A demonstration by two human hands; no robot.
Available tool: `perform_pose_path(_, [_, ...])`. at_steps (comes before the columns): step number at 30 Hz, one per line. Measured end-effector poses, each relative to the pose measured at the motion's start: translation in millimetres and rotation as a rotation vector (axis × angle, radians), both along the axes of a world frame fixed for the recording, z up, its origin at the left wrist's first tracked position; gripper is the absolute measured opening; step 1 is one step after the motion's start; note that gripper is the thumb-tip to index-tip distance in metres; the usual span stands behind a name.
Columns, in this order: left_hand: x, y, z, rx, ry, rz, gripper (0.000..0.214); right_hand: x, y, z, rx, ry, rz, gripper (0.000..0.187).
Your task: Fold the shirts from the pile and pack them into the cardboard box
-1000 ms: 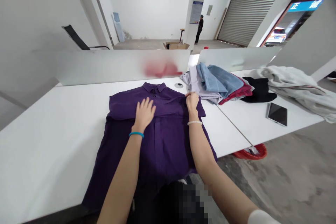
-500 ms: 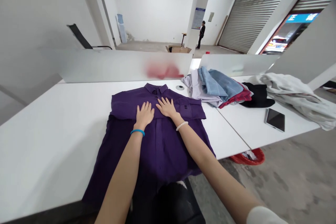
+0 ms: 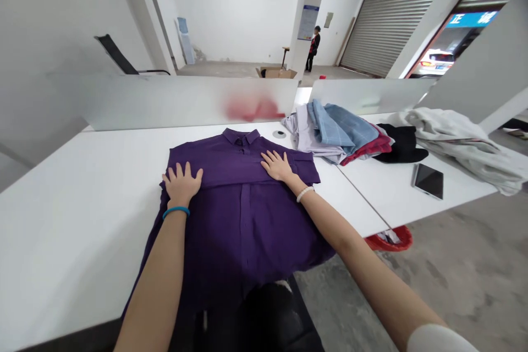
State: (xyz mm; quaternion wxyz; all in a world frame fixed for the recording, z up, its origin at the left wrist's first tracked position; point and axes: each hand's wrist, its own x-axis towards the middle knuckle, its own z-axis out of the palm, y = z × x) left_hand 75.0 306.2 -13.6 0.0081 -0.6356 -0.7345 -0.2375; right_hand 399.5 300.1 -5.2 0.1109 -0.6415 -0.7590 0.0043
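A dark purple collared shirt (image 3: 243, 214) lies flat on the white table (image 3: 70, 214), collar at the far side, its lower part hanging over the near edge. Its sleeves are folded across the chest. My left hand (image 3: 181, 182), with a blue band at the wrist, lies flat with fingers spread on the shirt's left side. My right hand (image 3: 278, 166), with a white bead bracelet, rests open and flat on the folded sleeve at the right.
A pile of folded clothes (image 3: 334, 132) in blue, lilac and red sits right of the shirt, then a black garment (image 3: 402, 143), a pale heap (image 3: 462, 140) and a tablet (image 3: 428, 180). A red basket (image 3: 390, 239) stands under the table. A person (image 3: 313, 47) stands far back.
Both hands slid apart over the shirt: the left moved out to the left side, the right went from the sleeve edge to the middle and back to the right.
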Motion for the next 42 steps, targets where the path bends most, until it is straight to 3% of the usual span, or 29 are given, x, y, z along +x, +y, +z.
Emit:
perform_pose_path(5, [5,-3,2.2,0.022,-0.013,-0.01,0.064,-2,3,3.6,-0.021,0.077,0.008,0.05])
perform_pose_path(8, [7,-12,9.0,0.117,0.047,-0.101,0.058,4,-12,16.1,0.071,0.224,0.117,0.048])
perform_pose_path(11, [7,-28,16.3,0.212,0.134,-0.23,0.055,16,-53,33.6,0.234,0.45,0.224,0.045])
perform_pose_path(15, [11,-60,32.7,0.202,0.054,-0.133,0.06,37,-148,43.5,0.37,0.822,0.146,0.033])
perform_pose_path(18, [26,-102,54.1,0.191,-0.159,-0.07,0.057,49,-222,23.4,0.438,1.07,-0.11,0.023])
perform_pose_path(21, [47,-162,68.9,0.374,-0.543,-0.137,0.044,59,-279,-22.6,0.629,1.197,-0.407,0.014])
perform_pose_path(23, [58,-207,64.0,0.548,-0.786,-0.15,0.037,67,-306,-59.8,0.658,1.266,-0.555,0.012])
perform_pose_path(25, [60,-246,44.4,0.677,-0.995,-0.028,0.026,75,-327,-93.3,0.499,1.355,-0.6,0.013])
perform_pose_path(28, [42,-285,-2.8,0.731,-1.168,0.213,0.022,80,-346,-124.6,0.145,1.444,-0.493,0.032])
perform_pose_path(31, [9,-304,-46.9,0.566,-1.177,0.311,0.041,79,-349,-132.6,-0.053,1.511,-0.365,0.053])
perform_pose_path(33, [-9,-310,-64.1,0.453,-1.169,0.344,0.061,75,-342,-130.6,-0.117,1.541,-0.314,0.058])
perform_pose_path(36, [-26,-311,-69.9,0.271,-1.289,0.359,0.079,68,-326,-124.1,-0.275,1.505,-0.21,0.06])
perform_pose_path(40, [-40,-312,-65.5,0.041,-1.521,0.371,0.062,65,-315,-115.9,-0.511,1.399,-0.072,0.058])
perform_pose_path(42, [-48,-317,-67.9,-0.055,-1.525,0.35,0.052,68,-316,-113.4,-0.581,1.358,-0.032,0.059])
